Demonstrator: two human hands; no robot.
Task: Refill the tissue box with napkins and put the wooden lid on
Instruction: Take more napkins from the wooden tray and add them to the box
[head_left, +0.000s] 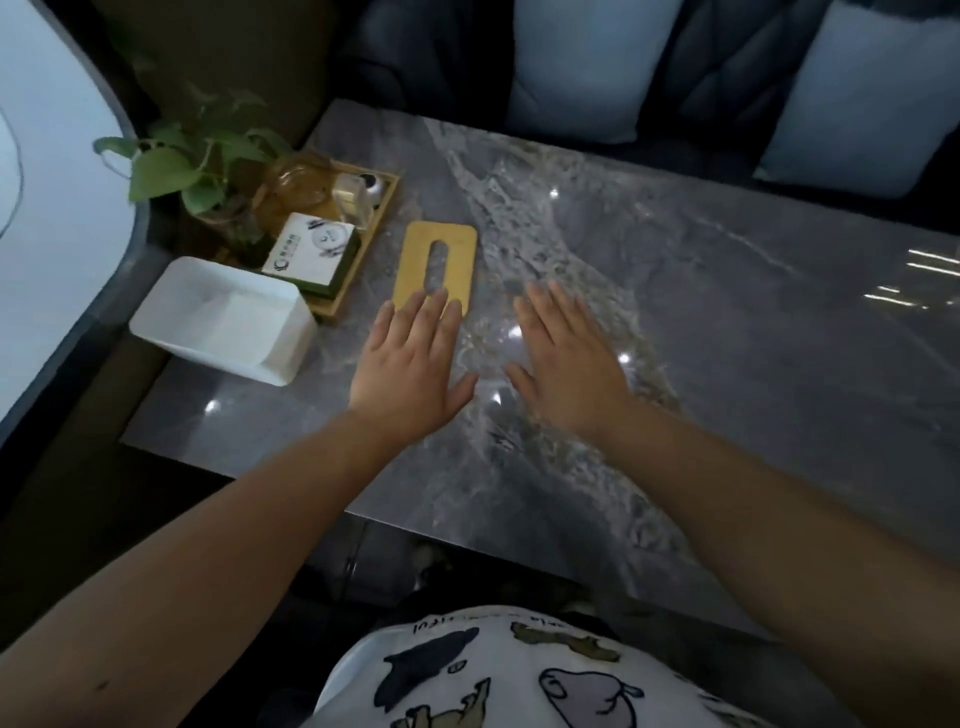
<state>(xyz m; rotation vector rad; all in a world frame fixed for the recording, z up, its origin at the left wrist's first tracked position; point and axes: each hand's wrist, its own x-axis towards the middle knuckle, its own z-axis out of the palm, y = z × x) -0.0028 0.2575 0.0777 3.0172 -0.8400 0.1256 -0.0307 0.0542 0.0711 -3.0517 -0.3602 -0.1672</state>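
While the white tissue box (223, 322) sits open at the left edge of the grey marble table (727, 338), it looks nearly empty; a pale layer on its floor may be a few napkins, but I cannot tell. Just behind it a wooden tray (358, 249) holds a small printed packet (309, 249), glassware and a leafy plant (192, 161). To the right of the tray the wooden lid (436, 267), with its long slot, lies flat on the table, apart from the box. The left hand (410, 369) is flat and open, fingers together, their tips overlapping the lid's near edge; whether they touch it is unclear. The right hand (566, 358) hovers beside it, also flat and empty, over bare table. Judging from this, refilling is not yet done, and no napkin stack is clearly in view. The next move likely calls for fetching napkins and loading the box before the lid goes on.
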